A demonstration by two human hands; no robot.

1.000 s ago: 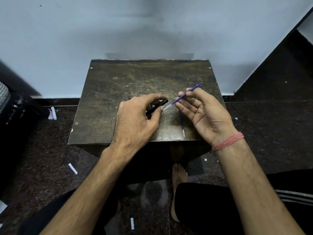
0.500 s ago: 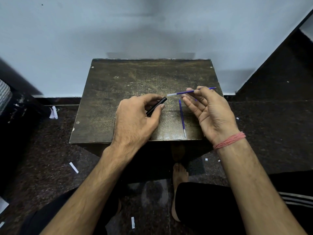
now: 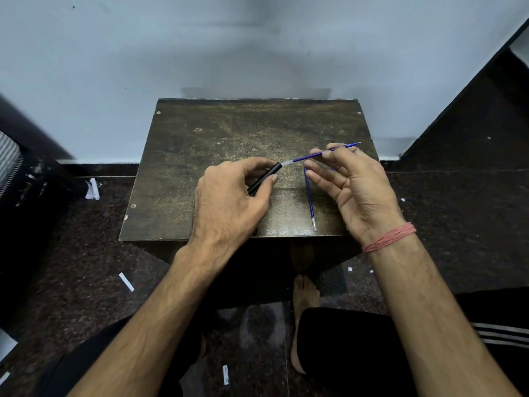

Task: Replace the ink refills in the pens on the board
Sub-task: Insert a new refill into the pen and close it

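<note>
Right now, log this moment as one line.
left hand: holds black pen barrel | right hand: feeds blue refill into it | spare refill: on board

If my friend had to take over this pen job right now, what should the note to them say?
Left hand: shut on the black plastic pen barrel, open end toward the right hand.
Right hand: pinching a thin blue ink refill, its clear end at the barrel's mouth.
A second thin blue refill lies on the dark worn wooden board.
Done: barrel is open, refill lined up.
Left: push the refill in, close the pen. Which refill is the new one cannot be told.
</note>
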